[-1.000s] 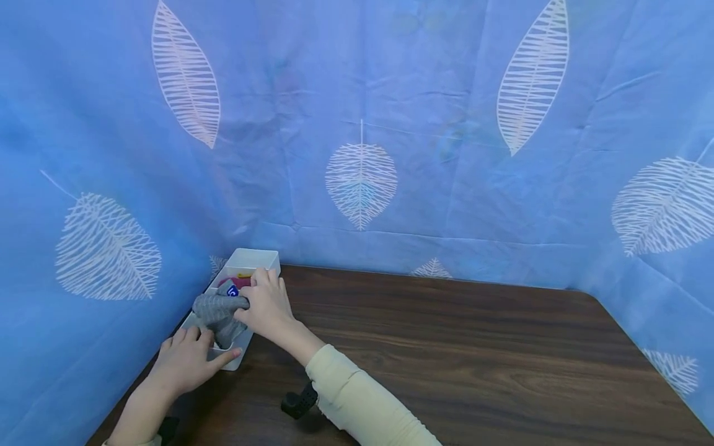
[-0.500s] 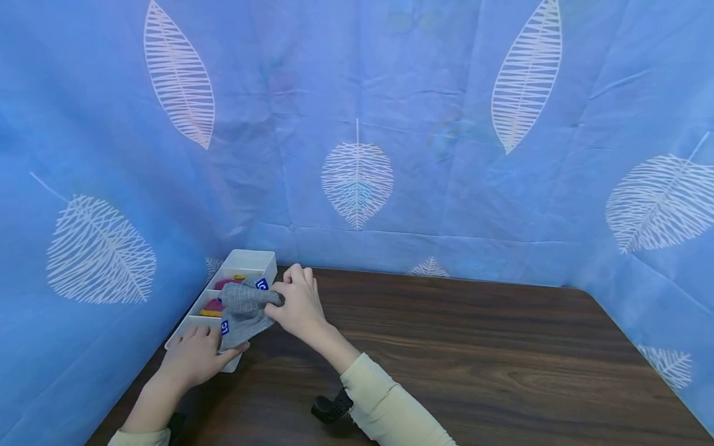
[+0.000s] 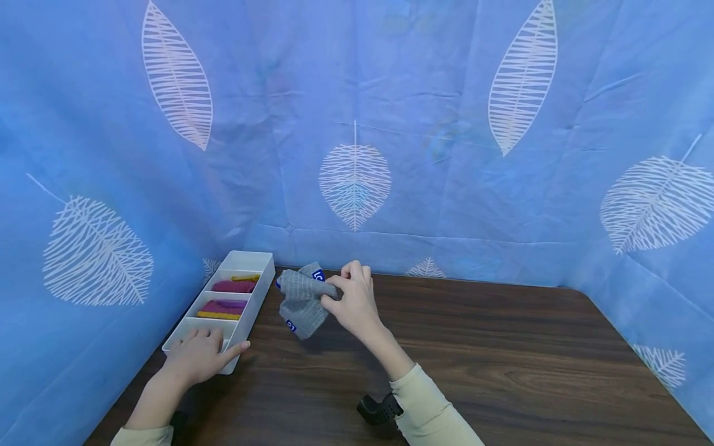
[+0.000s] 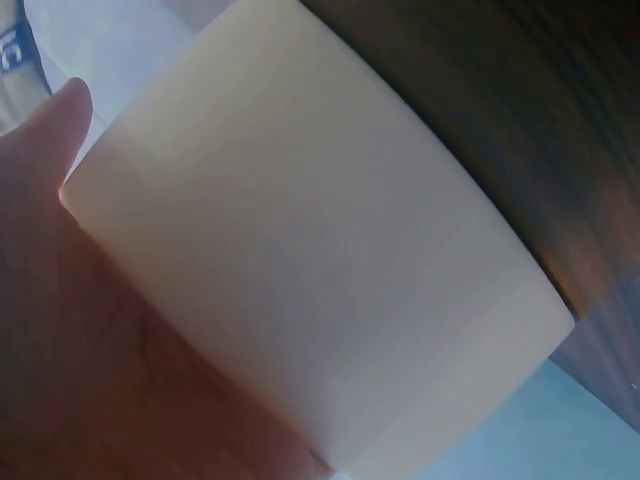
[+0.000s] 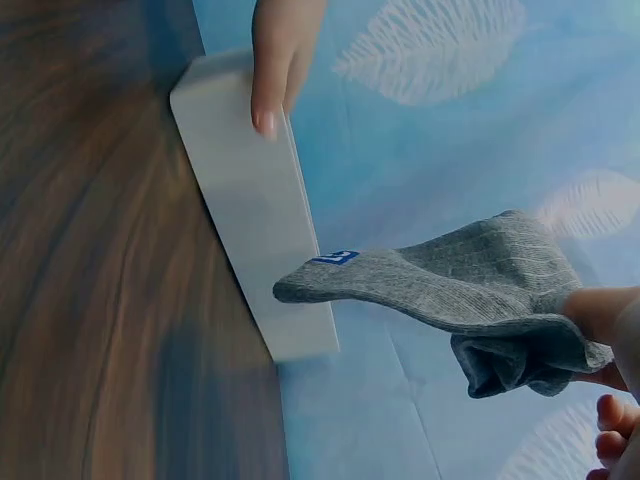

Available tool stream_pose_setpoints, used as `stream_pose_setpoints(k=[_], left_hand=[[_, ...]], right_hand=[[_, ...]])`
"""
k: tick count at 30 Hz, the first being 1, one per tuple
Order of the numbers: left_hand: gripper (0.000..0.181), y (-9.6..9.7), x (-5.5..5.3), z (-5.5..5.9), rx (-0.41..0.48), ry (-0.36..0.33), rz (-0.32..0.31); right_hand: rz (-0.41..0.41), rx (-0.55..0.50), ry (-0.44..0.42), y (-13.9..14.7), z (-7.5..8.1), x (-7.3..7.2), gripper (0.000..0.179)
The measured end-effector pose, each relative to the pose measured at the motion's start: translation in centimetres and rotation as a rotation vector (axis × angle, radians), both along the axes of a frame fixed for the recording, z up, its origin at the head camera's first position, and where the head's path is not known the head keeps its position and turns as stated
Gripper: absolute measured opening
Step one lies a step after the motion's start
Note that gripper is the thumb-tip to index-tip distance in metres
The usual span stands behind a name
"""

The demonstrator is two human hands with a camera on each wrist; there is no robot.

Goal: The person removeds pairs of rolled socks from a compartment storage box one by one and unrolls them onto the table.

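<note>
A pair of grey socks (image 3: 304,303) with blue logo patches hangs over the table, just right of a white divided box (image 3: 253,316). My right hand (image 3: 355,303) pinches one bunched end between thumb and fingers; the other end droops loose in the right wrist view, where the socks (image 5: 430,285) overlap the box. At the box's near end, my left hand (image 3: 195,362) holds it, fingers over the near compartment and thumb against the right wall. In the left wrist view the box's end wall (image 4: 320,230) fills the middle, with the left thumb (image 4: 70,115) at its corner.
Folded maroon fabric with a yellow strip (image 3: 234,286) and purple fabric with a yellow edge (image 3: 222,306) lie in the box's two middle compartments. The dark wood table (image 3: 474,347) stretches to the right. A blue leaf-print curtain (image 3: 446,204) surrounds its back and sides.
My right hand has lifted the grey socks out of the box and carried them to the right, uncovering the middle and near compartments. The left hand stays at the box's near end.
</note>
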State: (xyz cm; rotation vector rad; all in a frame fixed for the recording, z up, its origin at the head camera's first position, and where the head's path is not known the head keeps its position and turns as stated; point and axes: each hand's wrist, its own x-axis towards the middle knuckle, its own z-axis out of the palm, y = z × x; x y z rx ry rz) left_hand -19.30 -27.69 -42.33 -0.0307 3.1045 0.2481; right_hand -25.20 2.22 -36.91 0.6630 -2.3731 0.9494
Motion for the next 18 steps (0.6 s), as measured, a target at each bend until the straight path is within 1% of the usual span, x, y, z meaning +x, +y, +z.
stream_pose_setpoints(k=[4,9,15,18], left_hand=[[0.080,0.0,-0.1,0.1,0.014,-0.036,0.009],[0.076,-0.1,-0.2,0.3,0.023,-0.053,0.018],[0.083,0.1,-0.1,0.3,0.020,-0.058,0.019],[0.084,0.1,-0.1,0.2,0.017,-0.046,0.025]], right_hand=[[-0.040,-0.011,0.011,2.2,-0.3,0.2,0.012],[-0.087,-0.004,0.036,4.6,-0.8,0.3,0.013],[-0.161,0.016,0.073,7.7,-1.4,0.5,0.013],[-0.191,0.029,0.072,9.1,-1.5,0.6,0.014]])
